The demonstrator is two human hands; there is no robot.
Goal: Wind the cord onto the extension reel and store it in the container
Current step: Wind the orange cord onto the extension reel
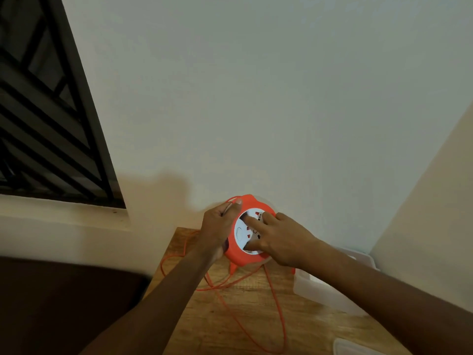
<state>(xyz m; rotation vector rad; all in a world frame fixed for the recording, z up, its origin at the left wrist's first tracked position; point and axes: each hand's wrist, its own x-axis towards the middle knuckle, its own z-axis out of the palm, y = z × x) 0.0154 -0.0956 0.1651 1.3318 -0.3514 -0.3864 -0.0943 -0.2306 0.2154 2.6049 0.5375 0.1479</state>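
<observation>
An orange extension reel (240, 256) with a white socket face is held up above the wooden table (256, 316). My left hand (217, 226) grips the reel's left rim, thumb up near the top edge. My right hand (279, 239) lies on the white face, its fingers pressed into the face's recesses. A thin orange cord (280, 313) hangs from the reel and loops loosely over the table, trailing off the left edge. A clear plastic container (330, 290) stands to the right, partly hidden behind my right forearm.
A plain wall rises right behind the table. At the left is a window with a dark grille (46, 111) above a ledge. A pale lid-like piece (358, 348) lies at the table's front right. Dark floor or furniture fills the lower left.
</observation>
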